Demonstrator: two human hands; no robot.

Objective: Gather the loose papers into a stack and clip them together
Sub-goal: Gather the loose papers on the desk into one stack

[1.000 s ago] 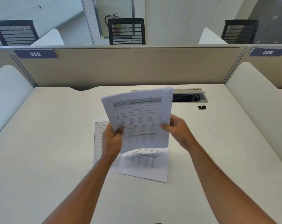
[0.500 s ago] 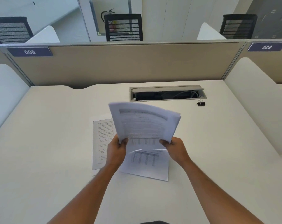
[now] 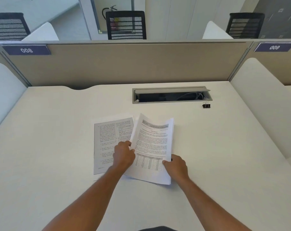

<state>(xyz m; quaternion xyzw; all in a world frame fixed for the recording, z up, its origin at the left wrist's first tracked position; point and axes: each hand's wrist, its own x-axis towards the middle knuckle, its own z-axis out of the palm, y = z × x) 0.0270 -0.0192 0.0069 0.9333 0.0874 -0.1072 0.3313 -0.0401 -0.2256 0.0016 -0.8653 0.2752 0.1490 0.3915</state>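
Observation:
A stack of printed white papers (image 3: 154, 144) lies nearly flat on the desk, its top sheet showing text and a table. My left hand (image 3: 123, 155) grips the stack's left edge and my right hand (image 3: 175, 165) holds its lower right edge. Beside it on the left, one loose printed sheet (image 3: 108, 140) rests flat, partly under my left hand and the stack. A small black binder clip (image 3: 206, 105) stands far off to the right, near the cable slot.
The white desk (image 3: 58, 147) is bounded by a beige partition (image 3: 124, 64) at the back and white side dividers. An open cable slot (image 3: 172, 95) with wires sits at the back centre. Black chairs stand beyond the partition.
Both hands have lowered the stack from upright in the air down onto the desk, covering the sheet with the table that lay beneath it.

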